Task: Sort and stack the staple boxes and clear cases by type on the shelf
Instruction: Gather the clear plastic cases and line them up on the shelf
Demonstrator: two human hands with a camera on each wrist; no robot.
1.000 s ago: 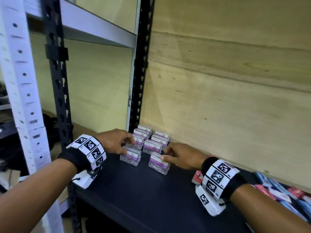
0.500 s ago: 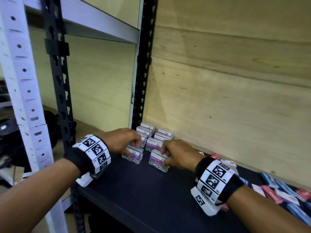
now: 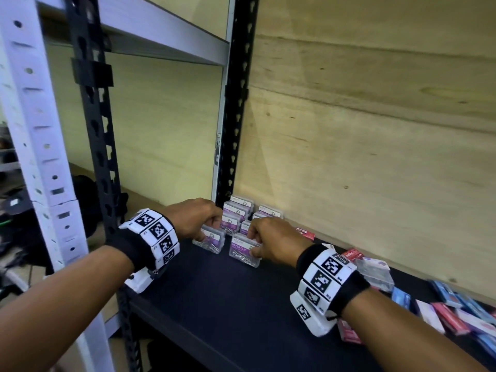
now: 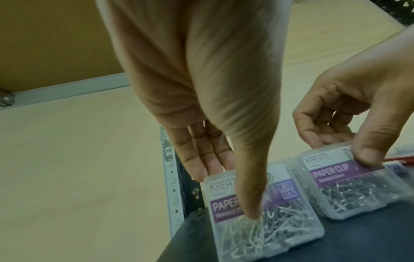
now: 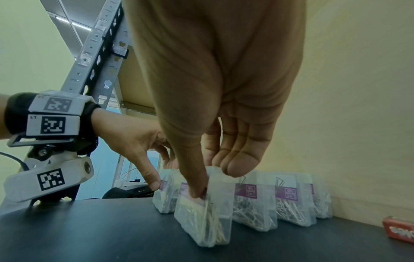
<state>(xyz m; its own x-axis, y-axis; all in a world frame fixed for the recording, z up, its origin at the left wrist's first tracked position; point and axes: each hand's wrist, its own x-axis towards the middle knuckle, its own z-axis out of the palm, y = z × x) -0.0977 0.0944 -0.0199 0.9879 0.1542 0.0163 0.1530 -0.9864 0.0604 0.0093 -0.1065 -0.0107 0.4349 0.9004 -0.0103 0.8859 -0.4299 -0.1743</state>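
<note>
Head view: left hand (image 3: 192, 220) pinched the front-left clear case (image 3: 210, 240); right hand (image 3: 273, 242) pinched the front-right clear case (image 3: 244, 253). Both cases stood on edge on the dark shelf (image 3: 228, 304), at the front of two rows of matching cases (image 3: 237, 210) running back toward the corner post. Loose staple boxes (image 3: 451, 315) lay well apart to the right, nearer the right hand.

Left wrist view: thumb (image 4: 248, 186) on the case's labelled face (image 4: 264, 211), fingers (image 4: 201, 159) behind its top edge. Grasping, not released.

Right wrist view: thumb (image 5: 192, 179) in front, fingertips (image 5: 239, 164) over the top edge of the front case (image 5: 203, 209). Also grasping. Row behind it (image 5: 280, 200) stood parallel, just beyond the fingers, wide faces toward the hand.

Judgement: each case's target lay straight ahead of its own hand, so the next move looked like a push back along the row line.
</note>
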